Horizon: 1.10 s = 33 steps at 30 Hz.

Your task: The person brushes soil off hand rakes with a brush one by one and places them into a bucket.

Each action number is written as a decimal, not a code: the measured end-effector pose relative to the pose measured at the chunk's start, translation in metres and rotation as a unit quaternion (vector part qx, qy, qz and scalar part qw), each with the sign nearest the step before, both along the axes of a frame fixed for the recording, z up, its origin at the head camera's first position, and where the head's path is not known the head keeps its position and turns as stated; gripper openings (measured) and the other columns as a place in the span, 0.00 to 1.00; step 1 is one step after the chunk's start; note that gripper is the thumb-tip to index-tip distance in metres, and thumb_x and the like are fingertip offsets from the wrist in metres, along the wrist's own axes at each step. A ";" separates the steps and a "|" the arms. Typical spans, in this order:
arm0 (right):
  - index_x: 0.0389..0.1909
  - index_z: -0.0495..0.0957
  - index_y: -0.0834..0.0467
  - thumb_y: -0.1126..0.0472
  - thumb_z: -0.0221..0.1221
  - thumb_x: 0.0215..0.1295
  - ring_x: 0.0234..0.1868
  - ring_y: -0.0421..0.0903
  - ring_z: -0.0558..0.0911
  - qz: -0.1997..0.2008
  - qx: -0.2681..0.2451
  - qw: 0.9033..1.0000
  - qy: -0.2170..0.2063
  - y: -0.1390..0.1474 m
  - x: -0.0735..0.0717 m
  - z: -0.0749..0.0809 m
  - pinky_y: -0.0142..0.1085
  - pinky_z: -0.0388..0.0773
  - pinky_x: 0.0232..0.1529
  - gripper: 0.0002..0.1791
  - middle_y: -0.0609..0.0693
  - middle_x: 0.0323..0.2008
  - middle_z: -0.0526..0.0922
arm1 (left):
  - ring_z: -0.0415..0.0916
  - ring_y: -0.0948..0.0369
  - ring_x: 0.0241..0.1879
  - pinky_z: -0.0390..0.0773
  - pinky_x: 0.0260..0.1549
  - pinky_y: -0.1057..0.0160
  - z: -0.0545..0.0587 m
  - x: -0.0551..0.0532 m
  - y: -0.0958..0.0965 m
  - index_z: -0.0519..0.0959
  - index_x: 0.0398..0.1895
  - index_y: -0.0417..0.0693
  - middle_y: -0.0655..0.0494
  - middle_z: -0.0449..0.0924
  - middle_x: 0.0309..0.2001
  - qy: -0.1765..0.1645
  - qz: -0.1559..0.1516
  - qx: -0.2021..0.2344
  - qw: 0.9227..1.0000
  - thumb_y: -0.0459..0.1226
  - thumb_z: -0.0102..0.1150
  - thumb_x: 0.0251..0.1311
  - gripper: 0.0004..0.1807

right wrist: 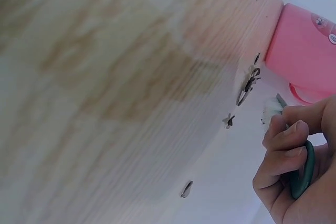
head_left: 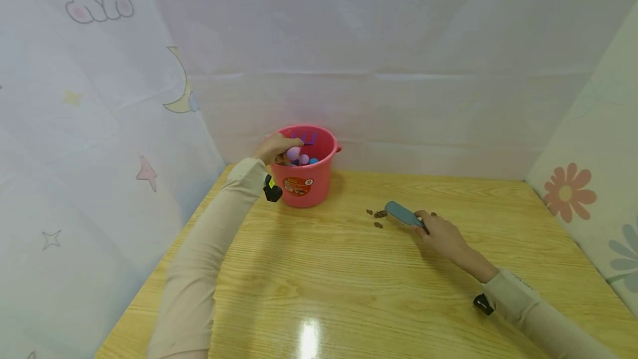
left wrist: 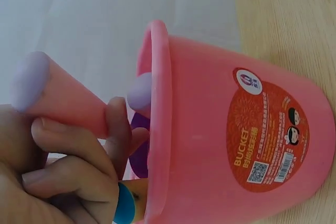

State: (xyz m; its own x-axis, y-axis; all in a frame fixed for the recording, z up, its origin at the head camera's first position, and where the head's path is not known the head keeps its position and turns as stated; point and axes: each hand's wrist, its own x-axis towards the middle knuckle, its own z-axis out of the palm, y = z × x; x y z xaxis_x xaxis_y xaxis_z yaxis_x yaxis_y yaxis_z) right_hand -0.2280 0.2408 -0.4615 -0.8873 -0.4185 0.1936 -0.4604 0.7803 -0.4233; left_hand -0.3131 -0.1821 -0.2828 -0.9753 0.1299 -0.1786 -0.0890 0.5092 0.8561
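Observation:
At the pink bucket [head_left: 329, 176] my left hand [head_left: 271, 148] grips a pink tapered piece [left wrist: 79, 100] with a rounded lilac end, tilted above the rim in the left wrist view. More lilac- and blue-ended pieces [head_left: 313, 160] lie inside the bucket, with something purple [head_left: 310, 138] against its far wall; their lower parts are hidden. My right hand [head_left: 446, 237] holds a small brush [head_left: 401, 213] with a teal back, its pale bristles [right wrist: 272, 111] facing the table in the right wrist view. Several brown dry bits [head_left: 381, 214] lie on the wood just left of the brush's tip.
The wooden table [head_left: 299, 259] extends to a white sheet [head_left: 399, 115] hung behind it. Printed sheets hang at both sides, the right one with a red flower [head_left: 570, 193]. The bucket stands at the table's back left, close to the rear sheet.

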 end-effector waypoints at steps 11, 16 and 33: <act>0.59 0.69 0.75 0.63 0.58 0.71 0.14 0.38 0.61 0.000 0.007 1.000 0.000 0.000 0.002 0.002 0.30 0.55 0.15 0.23 0.44 0.16 0.68 | 0.65 0.63 0.17 0.68 0.22 0.66 0.002 -0.010 0.000 0.75 0.31 0.42 0.57 0.71 0.17 -0.049 0.066 -0.017 0.996 0.41 0.63 0.62 0.12; 0.59 0.69 0.75 0.62 0.58 0.71 0.15 0.38 0.64 -0.002 0.012 1.000 -0.001 0.001 0.001 0.000 0.31 0.57 0.16 0.23 0.46 0.19 0.73 | 0.63 0.63 0.14 0.67 0.19 0.68 0.000 -0.010 -0.001 0.76 0.27 0.42 0.56 0.70 0.16 -0.056 0.076 -0.019 0.995 0.40 0.64 0.60 0.11; 0.59 0.69 0.76 0.63 0.57 0.71 0.15 0.38 0.65 -0.004 -0.001 1.000 -0.009 0.001 0.004 0.004 0.31 0.59 0.15 0.23 0.48 0.22 0.76 | 0.58 0.66 0.10 0.61 0.15 0.70 -0.001 -0.017 -0.004 0.68 0.11 0.48 0.59 0.63 0.11 -0.037 0.091 -0.024 0.995 0.33 0.53 0.64 0.20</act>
